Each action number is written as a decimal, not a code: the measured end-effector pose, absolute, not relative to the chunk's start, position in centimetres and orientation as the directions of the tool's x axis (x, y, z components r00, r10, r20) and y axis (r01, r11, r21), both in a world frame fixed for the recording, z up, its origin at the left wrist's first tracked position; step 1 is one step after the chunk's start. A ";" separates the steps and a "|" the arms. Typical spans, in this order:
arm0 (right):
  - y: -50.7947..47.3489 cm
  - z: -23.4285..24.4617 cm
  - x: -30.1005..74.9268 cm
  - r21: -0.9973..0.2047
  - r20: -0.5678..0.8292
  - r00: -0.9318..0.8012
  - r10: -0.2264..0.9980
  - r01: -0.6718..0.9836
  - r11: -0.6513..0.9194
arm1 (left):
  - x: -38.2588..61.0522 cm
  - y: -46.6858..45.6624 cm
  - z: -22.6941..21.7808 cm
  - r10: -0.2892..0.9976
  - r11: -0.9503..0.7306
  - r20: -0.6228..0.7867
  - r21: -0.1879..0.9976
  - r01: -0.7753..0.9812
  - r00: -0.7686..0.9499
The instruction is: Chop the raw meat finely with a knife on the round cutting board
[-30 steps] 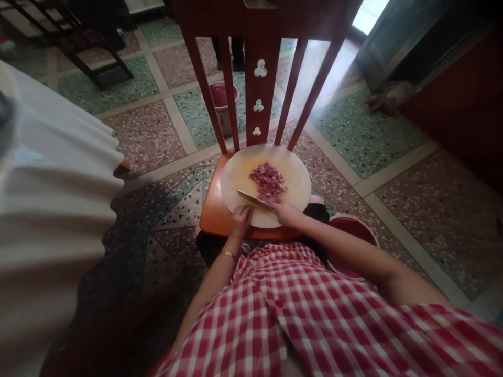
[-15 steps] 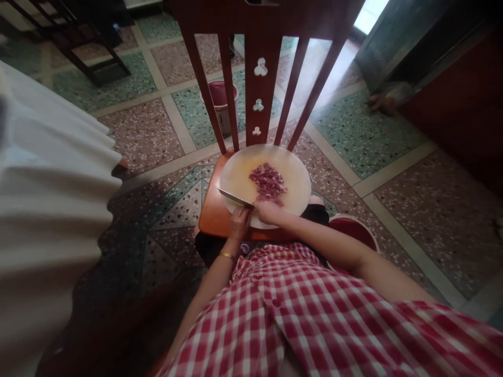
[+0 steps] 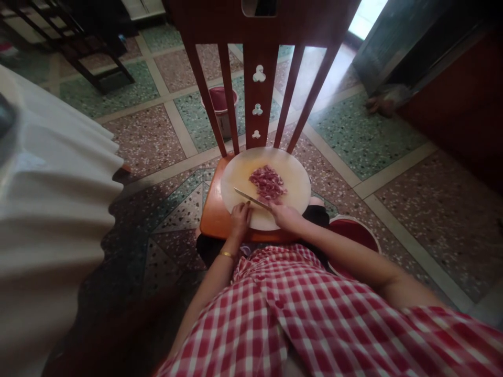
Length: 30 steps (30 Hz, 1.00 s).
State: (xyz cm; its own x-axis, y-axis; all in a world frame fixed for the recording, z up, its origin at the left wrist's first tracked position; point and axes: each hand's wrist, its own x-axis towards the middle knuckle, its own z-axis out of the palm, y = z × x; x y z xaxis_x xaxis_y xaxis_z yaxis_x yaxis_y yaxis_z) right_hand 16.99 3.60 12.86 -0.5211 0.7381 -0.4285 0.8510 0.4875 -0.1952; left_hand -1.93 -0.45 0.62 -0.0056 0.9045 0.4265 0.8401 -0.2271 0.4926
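Observation:
A round pale cutting board (image 3: 236,173) rests on the seat of a wooden chair. Chopped red meat (image 3: 268,183) lies heaped near its middle. My right hand (image 3: 287,216) is closed round the handle of a knife (image 3: 251,198), whose blade slants up to the left over the board, just below the meat. At the board's near left edge is my left hand (image 3: 240,217), its fingers drawn together close to the blade. A small dark spot shows at those fingertips, too small to name.
The chair's slatted back (image 3: 257,57) rises behind the board. Beyond it a bucket (image 3: 223,107) stands on the tiled floor. A red basin (image 3: 353,235) sits by my right leg. Pale draped cloth (image 3: 55,199) hangs at the left, and another chair (image 3: 94,57) is farther back.
My right hand and the knife have moved to the right, away from my left hand. My left hand has stayed nearly in place. The meat looks unchanged.

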 end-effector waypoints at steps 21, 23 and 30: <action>4.5 11.2 14.0 -0.246 -0.427 -0.594 0.682 0.802 0.544 | -2.4 -1.5 0.5 0.872 -0.295 0.489 0.490 0.820 0.021; 4.3 11.5 15.5 -0.248 -0.423 -0.570 0.704 0.820 0.515 | -2.6 -1.7 0.6 0.880 -0.285 0.476 0.524 0.802 0.002; 2.8 12.5 16.1 -0.233 -0.458 -0.582 0.672 0.808 0.541 | -2.4 -1.4 0.4 0.905 -0.240 0.424 0.511 0.825 0.001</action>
